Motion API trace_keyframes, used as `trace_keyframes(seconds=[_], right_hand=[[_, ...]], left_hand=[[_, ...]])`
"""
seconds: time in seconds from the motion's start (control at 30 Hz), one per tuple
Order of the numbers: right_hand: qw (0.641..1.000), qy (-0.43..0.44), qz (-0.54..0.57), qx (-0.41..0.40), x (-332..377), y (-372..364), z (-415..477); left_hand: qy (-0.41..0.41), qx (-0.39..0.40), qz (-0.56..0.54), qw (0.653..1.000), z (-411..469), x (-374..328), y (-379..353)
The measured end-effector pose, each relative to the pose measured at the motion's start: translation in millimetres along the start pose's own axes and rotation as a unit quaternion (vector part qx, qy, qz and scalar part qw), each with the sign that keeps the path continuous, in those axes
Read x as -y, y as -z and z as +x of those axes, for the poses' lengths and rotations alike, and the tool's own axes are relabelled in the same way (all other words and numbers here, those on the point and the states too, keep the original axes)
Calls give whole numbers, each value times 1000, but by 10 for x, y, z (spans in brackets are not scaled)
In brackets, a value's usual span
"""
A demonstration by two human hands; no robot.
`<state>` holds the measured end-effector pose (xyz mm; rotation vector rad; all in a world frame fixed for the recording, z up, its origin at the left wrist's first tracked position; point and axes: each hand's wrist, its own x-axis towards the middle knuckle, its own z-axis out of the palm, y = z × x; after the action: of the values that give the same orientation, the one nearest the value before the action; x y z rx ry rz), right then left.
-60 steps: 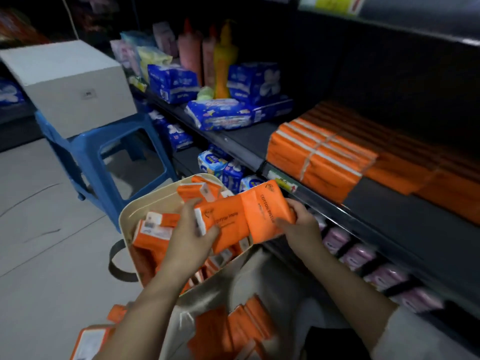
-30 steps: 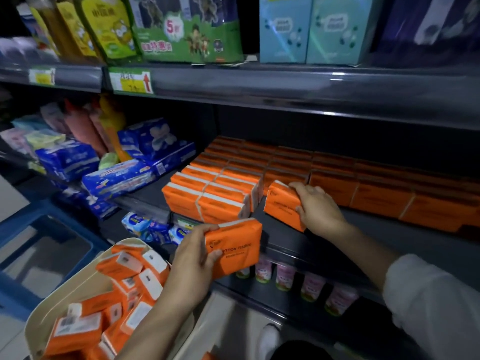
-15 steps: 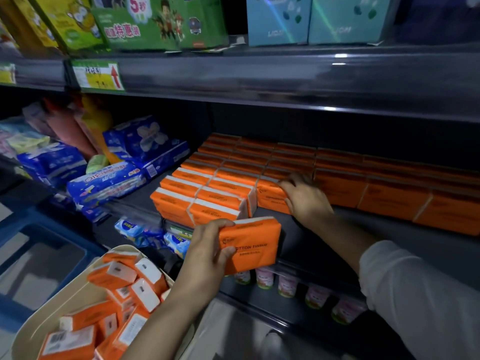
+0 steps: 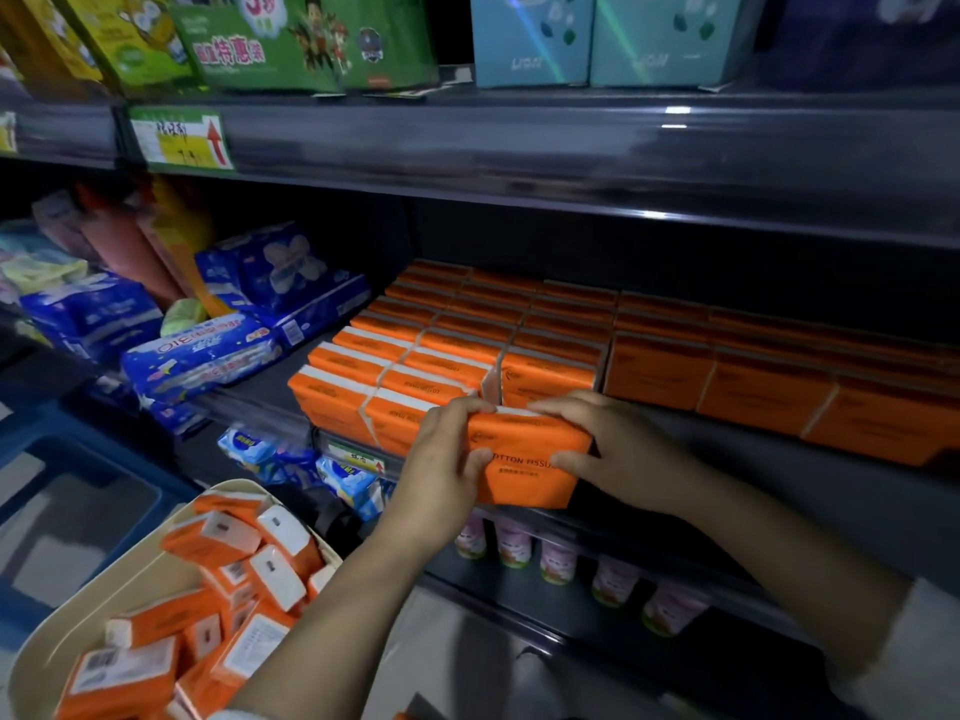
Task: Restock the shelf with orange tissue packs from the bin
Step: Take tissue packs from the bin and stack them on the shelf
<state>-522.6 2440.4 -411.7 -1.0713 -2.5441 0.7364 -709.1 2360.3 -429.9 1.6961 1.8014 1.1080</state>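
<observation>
- My left hand (image 4: 441, 472) grips the left end of one orange tissue pack (image 4: 524, 457), with my fingers curled over its top edge and my thumb on the printed front.
- My right hand (image 4: 623, 449) holds the right end of the same pack, fingers over the top and thumb pressed on the front face.
- The pack stands upright at the front edge of the shelf (image 4: 779, 459), just in front of the stocked orange packs (image 4: 545, 330). I cannot tell whether its base rests on the shelf.
- The stocked packs stand in tight rows running to the back of the shelf.
- The cream bin (image 4: 119, 574) is low on my left, with loose orange packs (image 4: 218, 605) piled in it.
- Blue wrapped packs (image 4: 208, 356) lie on the shelf to the left of the orange rows.
- Pink bottles (image 4: 556, 558) stand on the shelf below.
</observation>
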Motion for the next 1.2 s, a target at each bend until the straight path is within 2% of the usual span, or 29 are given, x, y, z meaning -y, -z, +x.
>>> trace_keyframes(seconds=[0.07, 0.17, 0.23, 0.3, 0.4, 0.67, 1.0, 1.1, 1.2], right_hand=[[999, -35, 10, -40, -71, -3, -16], [992, -89, -11, -90, -205, -13, 7], [987, -103, -52, -113, -277, -50, 55], [982, -111, -84, -129, -310, -100, 128], [976, -121, -94, -152, -310, -178, 252], [965, -42, -148, -212, -357, -429, 476], [958, -67, -190, -202, -289, -455, 407], [962, -89, -197, -166, -208, -396, 356], [964, -83, -192, -167, -92, -344, 293]], left_hand=[[3, -7, 13, 1000, 29, 2, -24], [17, -65, 151, 986, 77, 167, 22], [39, -55, 235, 970, 100, 306, 69], [43, -30, 273, 961, 102, 394, 91], [28, -28, 287, 957, 110, 433, 103], [19, -25, 280, 960, 152, 457, 140], [14, 7, 274, 962, 126, 408, 217], [-3, -6, 266, 964, 18, 391, 323], [-25, -19, 275, 961, -173, 450, 479]])
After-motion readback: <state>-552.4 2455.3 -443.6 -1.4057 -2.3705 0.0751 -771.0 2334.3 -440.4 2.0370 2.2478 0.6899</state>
